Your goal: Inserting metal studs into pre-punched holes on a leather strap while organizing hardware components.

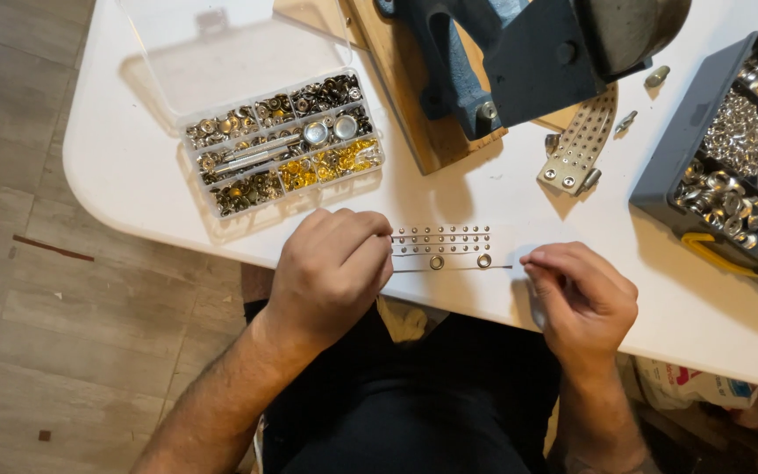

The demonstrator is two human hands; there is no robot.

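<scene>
Both hands work a white studded strip (442, 244) lying at the worktop's (133, 167) near edge. Left hand (331, 268) has its fingers pinched on the strip's left end; right hand (582, 294) pinches its fingers at the right end, on what I cannot tell. Judging by the two eyelets (460, 261), fitting is underway. Beyond sit a clear compartment box (284, 140), a blue press (519, 53) and a grey tray (730, 158).

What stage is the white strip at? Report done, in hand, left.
Done: the white strip carries rows of small studs and two ring eyelets. In hand: the left hand and right hand hold its ends. Left: the strip's right part looks bare; the clear parts box sits open.
</scene>
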